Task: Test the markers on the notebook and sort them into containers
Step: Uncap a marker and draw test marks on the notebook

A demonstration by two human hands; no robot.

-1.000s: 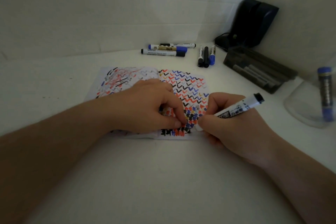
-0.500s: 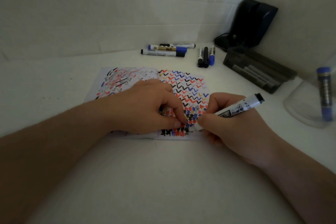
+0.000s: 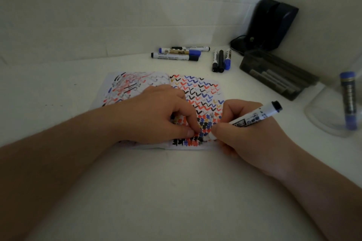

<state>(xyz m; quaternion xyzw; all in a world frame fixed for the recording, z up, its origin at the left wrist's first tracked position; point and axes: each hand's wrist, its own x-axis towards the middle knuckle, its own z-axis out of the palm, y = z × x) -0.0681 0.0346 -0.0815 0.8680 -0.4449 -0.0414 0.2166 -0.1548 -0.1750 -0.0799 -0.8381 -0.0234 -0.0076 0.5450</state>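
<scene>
— Which way is the marker lying in your grip?

— My right hand [image 3: 252,139] has its fingers curled tight round the marker [image 3: 254,117]. Its long axis slants: black end cap up and away to my right, tip end down to the left on the lower right page of the notebook [image 3: 197,92], where my fingers hide the tip.

— And your other hand?

— My left hand [image 3: 156,117] rests on the open notebook, fingers curled, thumb and forefinger pinched together on the page.

— The rest of the markers?

— Two loose groups lie on the table [image 3: 176,191] beyond the notebook; the dark tray [image 3: 278,76] sits to the right.
</scene>
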